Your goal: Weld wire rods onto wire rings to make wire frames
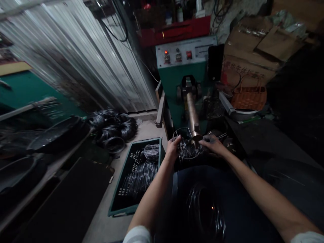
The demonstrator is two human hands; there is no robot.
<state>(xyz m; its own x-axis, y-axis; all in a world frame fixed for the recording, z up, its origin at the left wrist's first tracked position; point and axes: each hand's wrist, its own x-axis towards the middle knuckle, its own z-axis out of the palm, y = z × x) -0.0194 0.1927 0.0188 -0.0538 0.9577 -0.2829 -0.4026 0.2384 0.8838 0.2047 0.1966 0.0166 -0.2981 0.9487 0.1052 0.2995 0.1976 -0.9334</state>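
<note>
Head view: your left hand (pixel 174 145) and right hand (pixel 212 143) each close on an opposite rim of the wire coil (pixel 187 148), which lies between them at the tip of the machine's shaft (pixel 192 114), whose axis points straight at you.

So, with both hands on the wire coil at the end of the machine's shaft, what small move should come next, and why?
Probably draw the wire coil toward the body, off the shaft. The left hand and right hand grip its two sides, and it hangs right at the shaft's tip. The crate at the left already holds similar coils.
</note>
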